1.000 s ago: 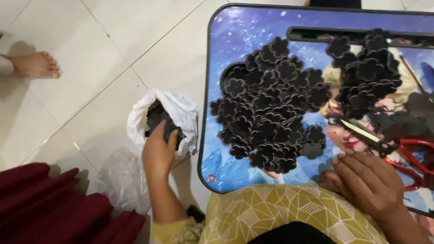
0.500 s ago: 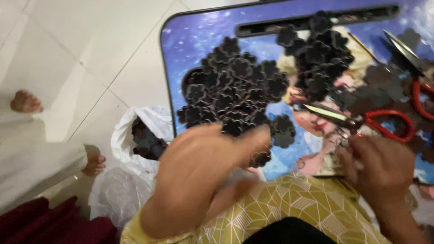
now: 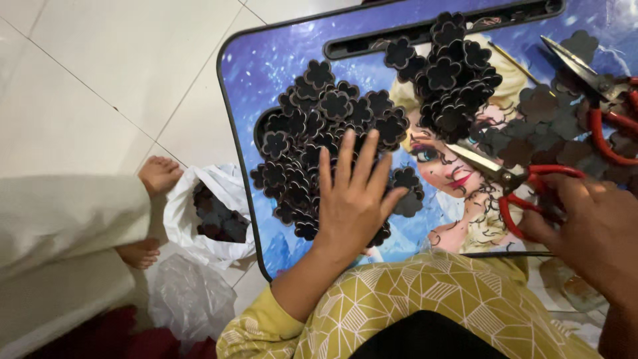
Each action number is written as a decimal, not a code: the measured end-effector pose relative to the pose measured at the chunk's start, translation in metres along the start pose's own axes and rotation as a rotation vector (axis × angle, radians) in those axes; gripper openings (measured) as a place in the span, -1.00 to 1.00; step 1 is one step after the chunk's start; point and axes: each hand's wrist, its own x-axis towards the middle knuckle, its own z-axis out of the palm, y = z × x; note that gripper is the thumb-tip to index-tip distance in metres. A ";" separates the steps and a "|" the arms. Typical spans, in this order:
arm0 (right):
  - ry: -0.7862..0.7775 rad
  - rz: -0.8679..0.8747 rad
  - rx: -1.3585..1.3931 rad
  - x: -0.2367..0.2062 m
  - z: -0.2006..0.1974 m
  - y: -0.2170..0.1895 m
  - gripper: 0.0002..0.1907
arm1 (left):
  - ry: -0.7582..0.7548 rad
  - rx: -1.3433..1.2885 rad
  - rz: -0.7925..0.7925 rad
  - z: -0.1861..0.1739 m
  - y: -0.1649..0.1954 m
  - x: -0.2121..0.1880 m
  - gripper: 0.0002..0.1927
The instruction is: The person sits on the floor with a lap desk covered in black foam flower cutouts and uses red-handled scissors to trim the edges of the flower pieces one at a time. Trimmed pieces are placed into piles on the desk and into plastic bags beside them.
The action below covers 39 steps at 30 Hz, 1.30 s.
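While the left hand (image 3: pixel 352 199) lies flat, fingers spread, on a heap of dark flower cutouts (image 3: pixel 319 139) near the bench's (image 3: pixel 266 66) left edge, the right hand (image 3: pixel 591 226) grips red-handled scissors (image 3: pixel 525 183) at the near edge; gathering seems underway, calling for a pinch.

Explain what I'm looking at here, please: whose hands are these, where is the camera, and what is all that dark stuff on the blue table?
The single view comes from a camera on the person's head, looking down. No machine: two bare hands. The left hand lies flat, fingers spread, on a pile of dark flower-shaped cutouts on a small blue picture-printed table. The right hand rests at the red handles of a pair of scissors; whether it grips them is unclear. A second pile and more scissors lie farther back. On the tiled floor, a white plastic bag holds more cutouts, beside another person's bare feet.
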 end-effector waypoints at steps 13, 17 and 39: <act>-0.206 0.171 0.034 0.010 -0.012 -0.003 -0.49 | 0.029 0.006 0.106 0.008 -0.001 0.011 -0.62; -0.416 0.276 0.181 0.018 -0.014 0.004 -0.39 | 0.079 -0.004 0.165 0.009 -0.003 0.010 -0.74; -0.501 -0.102 1.191 -0.022 0.085 0.040 -0.67 | 0.174 -1.042 -0.461 -0.022 0.005 0.012 -0.81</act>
